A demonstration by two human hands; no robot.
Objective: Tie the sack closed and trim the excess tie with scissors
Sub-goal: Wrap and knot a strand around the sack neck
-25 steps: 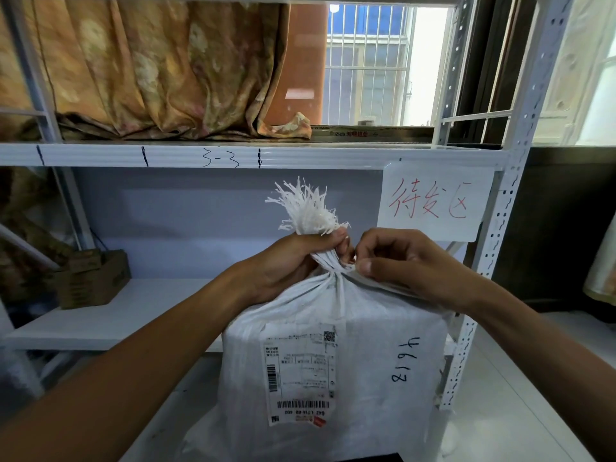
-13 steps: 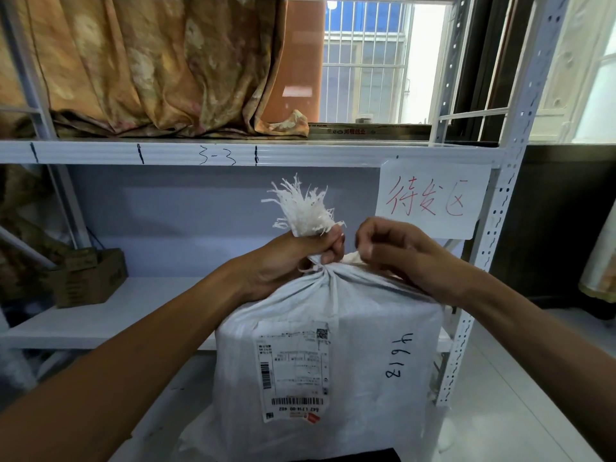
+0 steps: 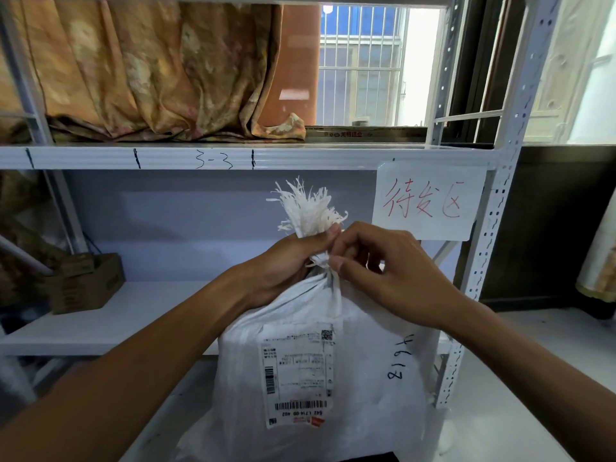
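A white woven sack stands upright in front of me, with a shipping label and handwritten digits on its side. Its mouth is bunched into a neck, and a frayed tuft sticks up above it. My left hand is closed around the neck just below the tuft. My right hand pinches the white material at the neck from the right, thumb and forefinger together. Whether a separate tie is there I cannot tell. No scissors are in view.
A white metal rack stands behind the sack, its upper shelf marked "3-3" and carrying a paper sign with red writing. A cardboard box sits on the lower shelf at left. The rack's perforated post rises at right.
My right hand has shifted from beside the neck to pinching it closely below my left thumb. The sack's neck sits slightly higher and more gathered.
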